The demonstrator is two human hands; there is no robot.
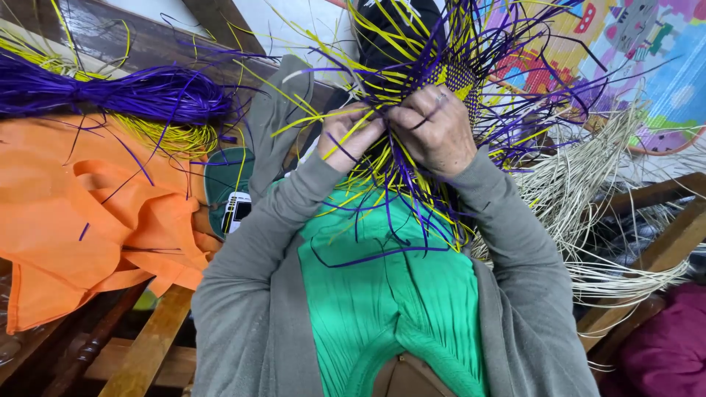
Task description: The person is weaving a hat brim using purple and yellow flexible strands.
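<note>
hands (pixel 397 132) pinch purple and yellow strips (pixel 390 184) of woven piece (pixel 456 73).

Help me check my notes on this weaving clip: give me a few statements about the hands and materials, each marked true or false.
1. Both hands grip purple and yellow strands of a woven piece. True: the left hand and the right hand close on them side by side.
2. The cloth beside the person is blue. False: the cloth is orange.
3. A bundle of purple strands lies above the cloth. True.
4. The right hand is bare of jewellery. False: it wears a ring.
5. The pale undyed strands lie on the left-hand side. False: they lie on the right-hand side.
</note>
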